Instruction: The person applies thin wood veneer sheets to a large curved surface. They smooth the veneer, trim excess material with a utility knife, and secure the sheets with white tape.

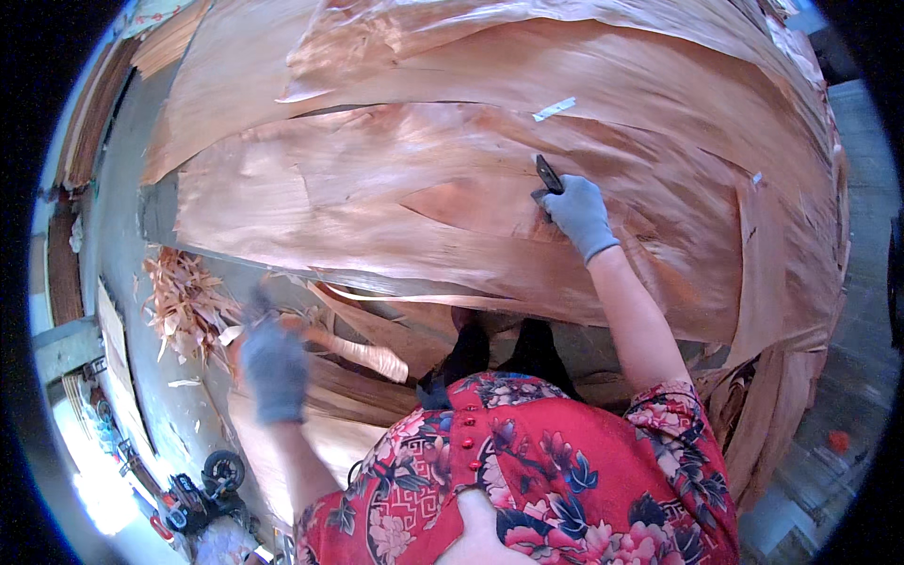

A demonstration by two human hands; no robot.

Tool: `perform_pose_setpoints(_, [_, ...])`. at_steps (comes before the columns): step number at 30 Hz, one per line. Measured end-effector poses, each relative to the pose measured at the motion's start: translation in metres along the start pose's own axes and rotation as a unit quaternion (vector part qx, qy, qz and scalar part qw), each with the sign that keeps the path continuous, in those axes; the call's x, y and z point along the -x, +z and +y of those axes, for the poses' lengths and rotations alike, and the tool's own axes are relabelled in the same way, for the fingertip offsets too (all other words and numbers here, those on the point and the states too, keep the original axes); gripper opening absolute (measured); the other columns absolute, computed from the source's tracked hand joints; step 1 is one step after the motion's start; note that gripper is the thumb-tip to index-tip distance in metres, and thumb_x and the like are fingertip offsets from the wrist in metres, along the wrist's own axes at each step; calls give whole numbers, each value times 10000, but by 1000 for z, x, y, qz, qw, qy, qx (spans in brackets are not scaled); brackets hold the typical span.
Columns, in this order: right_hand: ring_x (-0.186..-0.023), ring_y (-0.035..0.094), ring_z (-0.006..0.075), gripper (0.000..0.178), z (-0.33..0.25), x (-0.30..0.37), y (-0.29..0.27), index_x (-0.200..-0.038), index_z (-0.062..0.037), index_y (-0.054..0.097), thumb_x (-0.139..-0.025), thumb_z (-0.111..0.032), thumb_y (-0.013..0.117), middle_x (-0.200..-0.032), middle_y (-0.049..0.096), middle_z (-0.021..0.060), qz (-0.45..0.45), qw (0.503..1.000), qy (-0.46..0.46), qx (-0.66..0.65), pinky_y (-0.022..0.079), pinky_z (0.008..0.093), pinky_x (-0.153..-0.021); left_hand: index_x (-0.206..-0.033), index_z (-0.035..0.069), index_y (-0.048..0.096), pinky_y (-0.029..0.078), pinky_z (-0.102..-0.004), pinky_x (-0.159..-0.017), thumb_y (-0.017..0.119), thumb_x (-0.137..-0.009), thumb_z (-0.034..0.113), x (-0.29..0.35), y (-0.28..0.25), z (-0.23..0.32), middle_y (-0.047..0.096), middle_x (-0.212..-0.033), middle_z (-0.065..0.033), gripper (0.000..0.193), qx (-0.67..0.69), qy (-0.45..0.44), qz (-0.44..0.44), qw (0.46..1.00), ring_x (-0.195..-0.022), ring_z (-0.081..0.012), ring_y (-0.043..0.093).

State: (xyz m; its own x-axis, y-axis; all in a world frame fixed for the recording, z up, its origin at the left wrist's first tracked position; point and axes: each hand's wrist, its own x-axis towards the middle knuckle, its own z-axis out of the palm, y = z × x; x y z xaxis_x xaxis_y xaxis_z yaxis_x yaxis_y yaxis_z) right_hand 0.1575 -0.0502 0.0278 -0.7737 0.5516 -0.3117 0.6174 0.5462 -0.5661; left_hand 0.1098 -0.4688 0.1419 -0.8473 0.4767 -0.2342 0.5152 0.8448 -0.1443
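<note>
My right hand (578, 217), in a grey glove, is closed around what looks like a black utility knife (547, 173). It rests over a large reddish-brown sheet of wood veneer (377, 160), beside a darker pointed patch (452, 204) in the sheet. My left hand (273, 369), also gloved in grey, is off the sheet's near edge and smeared by motion, so its fingers cannot be made out. A curled veneer strip (372, 358) lies close to it; whether the hand touches the strip is unclear.
More veneer sheets (452, 61) overlap at the far side, with a short piece of pale tape (554, 109) at a seam. Veneer scraps (184, 301) are heaped on the floor at left. Veneer stacks (94, 122) stand far left, and a wheeled machine (193, 499) is at lower left.
</note>
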Motion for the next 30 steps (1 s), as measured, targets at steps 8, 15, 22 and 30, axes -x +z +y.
perform_pose_setpoints(8, [-773,635,384,340,-10,4,15,-800,-37,674,-761,-374,656,-806,643,222,86,995,-31,49,502,478,-695,-1457,39,170,131,-482,-1106,577,-837,266,-141,106,192,158,-1514,-183,776,226,199,175,937,-1401,-386,97])
perform_pose_setpoints(15, [-761,636,357,235,18,43,7,-804,-49,609,-790,-278,660,-799,649,177,157,981,-94,-68,505,432,-664,-1465,112,203,102,-537,-1096,538,-852,334,-151,123,199,111,-1529,-167,733,120,238,211,941,-1389,-415,108])
perform_pose_setpoints(22, [-1035,568,340,336,149,126,-57,-1069,-125,600,-742,-113,678,-1246,524,147,324,945,-12,48,505,393,-798,-1448,92,250,90,-541,-1095,558,-832,342,-145,120,196,137,-1521,-179,733,122,223,207,945,-1385,-422,114])
perform_pose_setpoints(30, [-954,607,323,193,196,138,-47,-952,-90,635,-771,-143,673,-1038,636,150,347,936,16,-59,511,394,-759,-1420,75,321,84,-537,-1100,559,-829,358,-144,115,203,174,-1513,-173,697,140,218,206,944,-1387,-416,118])
